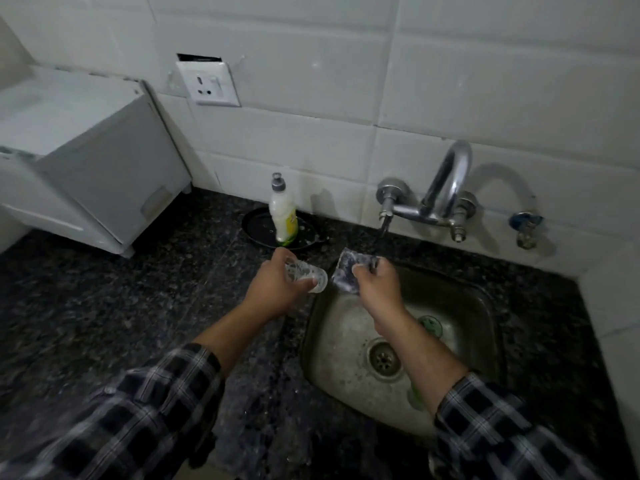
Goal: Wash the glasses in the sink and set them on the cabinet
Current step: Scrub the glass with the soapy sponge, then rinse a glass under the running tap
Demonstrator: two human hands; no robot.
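Left grip point(273, 285) curls round the glass point(304, 271); right grip point(377, 282) pinches the scrubber point(346, 268). The person should scrub rim and interior over the sink point(460, 317), holding the glass firmly.

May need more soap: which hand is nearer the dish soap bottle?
Left. The left hand, holding a glass, is just in front of the soap bottle; the right hand, gripping a scrub pad, is farther right, over the back of the sink.
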